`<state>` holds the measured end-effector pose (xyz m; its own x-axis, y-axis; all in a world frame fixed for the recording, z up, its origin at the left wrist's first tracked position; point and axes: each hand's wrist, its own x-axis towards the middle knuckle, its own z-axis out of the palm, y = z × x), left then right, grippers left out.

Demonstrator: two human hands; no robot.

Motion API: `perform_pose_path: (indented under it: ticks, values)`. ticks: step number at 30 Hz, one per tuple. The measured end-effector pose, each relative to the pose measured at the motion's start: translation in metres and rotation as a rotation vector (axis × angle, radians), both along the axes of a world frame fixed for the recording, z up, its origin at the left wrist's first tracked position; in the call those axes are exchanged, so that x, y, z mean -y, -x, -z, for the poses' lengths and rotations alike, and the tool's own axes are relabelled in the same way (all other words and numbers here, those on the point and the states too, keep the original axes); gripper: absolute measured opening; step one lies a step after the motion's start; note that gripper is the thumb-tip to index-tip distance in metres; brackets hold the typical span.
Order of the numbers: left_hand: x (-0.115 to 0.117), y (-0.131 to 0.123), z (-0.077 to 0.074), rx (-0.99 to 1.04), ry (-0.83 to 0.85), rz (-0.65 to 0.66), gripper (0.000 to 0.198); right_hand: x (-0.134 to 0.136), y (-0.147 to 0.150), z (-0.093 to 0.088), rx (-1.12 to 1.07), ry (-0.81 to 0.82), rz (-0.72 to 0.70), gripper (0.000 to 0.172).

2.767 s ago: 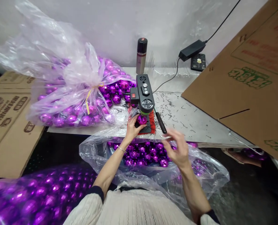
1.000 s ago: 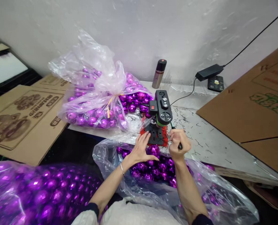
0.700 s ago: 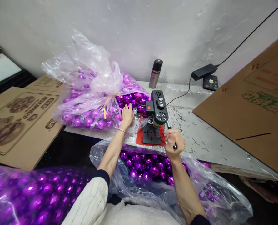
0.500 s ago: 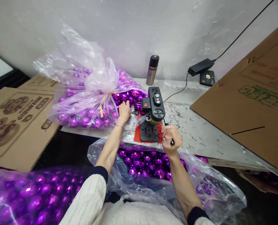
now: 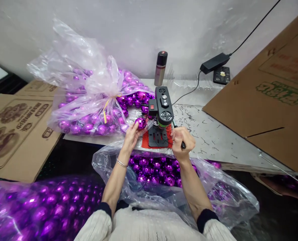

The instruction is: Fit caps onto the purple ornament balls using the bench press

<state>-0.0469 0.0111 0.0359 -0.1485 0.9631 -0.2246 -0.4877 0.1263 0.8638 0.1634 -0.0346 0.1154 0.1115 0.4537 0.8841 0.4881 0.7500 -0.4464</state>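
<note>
My left hand (image 5: 132, 134) pinches a faceted purple ball (image 5: 140, 123) just left of the small black bench drill (image 5: 162, 107). The drill stands on a black base plate (image 5: 158, 139) over a red mat. My right hand (image 5: 180, 141) is closed round the drill's black lever handle (image 5: 178, 135). An open clear bag of purple balls (image 5: 154, 167) lies in front of me, below both hands. A tied clear bag of purple balls (image 5: 96, 103) sits on the table to the left of the drill.
A spray can (image 5: 160, 68) stands behind the drill near the wall. A power adapter (image 5: 214, 62) and cable lie at the back right. A large cardboard sheet (image 5: 269, 100) leans on the right, flat cartons (image 5: 15, 127) lie left. Another bag of purple balls (image 5: 38, 211) fills the lower left.
My left hand let a ball go toward the lap bag, reached into the tied bag on the table and came back holding a purple ball. My right hand took hold of the drill lever.
</note>
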Motion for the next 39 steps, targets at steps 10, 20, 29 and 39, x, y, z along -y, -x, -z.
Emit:
perform_pose_path:
  ticks: [10, 20, 29, 39]
  values:
    - [0.029, -0.047, 0.044, -0.509, -0.144, 0.095, 0.064, 0.000, -0.002, -0.003, 0.056, 0.007, 0.029, 0.033]
    - [0.020, -0.053, 0.042, -1.010, -0.471, 0.197, 0.061, 0.001, -0.005, -0.003, 0.115, 0.005, 0.051, 0.033]
    - [0.018, -0.065, 0.060, -0.961, -0.430, 0.128, 0.066, 0.008, -0.008, 0.008, 0.125, 0.047, 0.020, 0.030]
    - [0.021, -0.066, 0.062, -0.965, -0.443, 0.108, 0.063, -0.001, -0.001, 0.049, 0.051, -0.099, 0.044, 0.036]
